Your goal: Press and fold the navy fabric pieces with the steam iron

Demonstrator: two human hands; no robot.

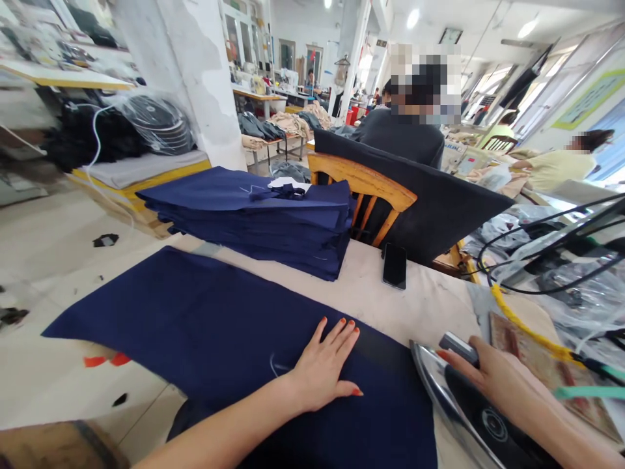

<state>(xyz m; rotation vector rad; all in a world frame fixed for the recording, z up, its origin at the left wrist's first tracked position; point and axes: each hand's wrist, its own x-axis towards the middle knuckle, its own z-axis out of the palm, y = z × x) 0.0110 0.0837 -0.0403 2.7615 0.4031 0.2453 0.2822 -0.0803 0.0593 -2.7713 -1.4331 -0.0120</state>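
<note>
A navy fabric panel lies spread over the pale table, its left corner hanging past the edge. My left hand rests flat on it with fingers spread, close to a small white chalk mark. On the right, my right hand is wrapped round the handle of a clothes iron. The iron's pointed tip is at the panel's right edge; its rear runs out of view at the bottom. Behind the panel sits a stack of folded navy fabric with a white scrap on top.
A black phone lies near the table's far edge. Beyond it stands a wooden chair with dark cloth, and a seated person. Cables loop over a worn board at right. A white pillar rises at left.
</note>
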